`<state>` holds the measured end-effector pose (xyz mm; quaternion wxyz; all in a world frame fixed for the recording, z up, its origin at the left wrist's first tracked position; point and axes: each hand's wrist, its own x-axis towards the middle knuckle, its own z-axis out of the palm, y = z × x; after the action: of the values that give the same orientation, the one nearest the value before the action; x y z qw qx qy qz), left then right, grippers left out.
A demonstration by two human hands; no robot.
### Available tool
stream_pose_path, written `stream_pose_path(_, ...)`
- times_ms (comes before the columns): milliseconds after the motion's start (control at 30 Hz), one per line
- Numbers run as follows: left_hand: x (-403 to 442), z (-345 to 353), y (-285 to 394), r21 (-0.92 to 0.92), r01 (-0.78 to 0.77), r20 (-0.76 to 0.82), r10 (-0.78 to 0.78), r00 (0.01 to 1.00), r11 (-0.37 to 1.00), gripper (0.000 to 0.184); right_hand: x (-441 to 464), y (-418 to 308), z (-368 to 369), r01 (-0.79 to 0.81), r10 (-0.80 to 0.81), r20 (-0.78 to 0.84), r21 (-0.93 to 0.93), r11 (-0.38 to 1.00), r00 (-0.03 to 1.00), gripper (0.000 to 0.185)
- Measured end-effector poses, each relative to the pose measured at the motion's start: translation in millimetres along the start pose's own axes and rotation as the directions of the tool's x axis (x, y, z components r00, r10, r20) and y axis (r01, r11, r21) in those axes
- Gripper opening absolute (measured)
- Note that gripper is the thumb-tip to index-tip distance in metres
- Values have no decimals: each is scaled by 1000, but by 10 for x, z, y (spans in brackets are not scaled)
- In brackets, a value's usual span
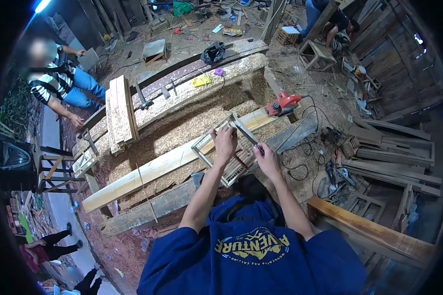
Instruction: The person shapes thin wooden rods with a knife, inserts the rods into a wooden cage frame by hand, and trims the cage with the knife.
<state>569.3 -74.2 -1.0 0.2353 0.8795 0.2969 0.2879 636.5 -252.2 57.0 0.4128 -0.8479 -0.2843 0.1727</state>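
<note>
A small pale wooden frame with slats (200, 153) lies tilted across the light plank in front of me. My left hand (225, 143) is over its upper part, fingers bent and closed around what appears to be the frame's inner bar; the fingertips are partly hidden. At the frame's right side, my right hand (267, 160) is wrapped around the dark end of a long flat tool (245, 131). The tool's pale blade runs along the frame's right edge toward the far corner. Whether it is a chisel or a file I cannot tell.
A red power tool (283, 103) with a cord rests at the plank's right end. Wood shavings (177, 129) cover the bench, which holds a hammer (142, 97) and stacked boards (118, 105). Frames (394, 162) are piled right. A person (66, 81) sits left; another (330, 24) bends far right.
</note>
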Motion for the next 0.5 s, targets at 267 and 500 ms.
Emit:
stream_pose_path(267, -78, -75, 242, -51, 137, 23, -135, 991, 989, 7, 256, 165, -60, 101, -92, 138, -57, 993, 986, 29)
stream_pose_path(500, -90, 29, 265, -37, 214, -58, -216, 975, 976, 11, 498, 56, -132, 110, -110, 304, 18, 994, 946, 29)
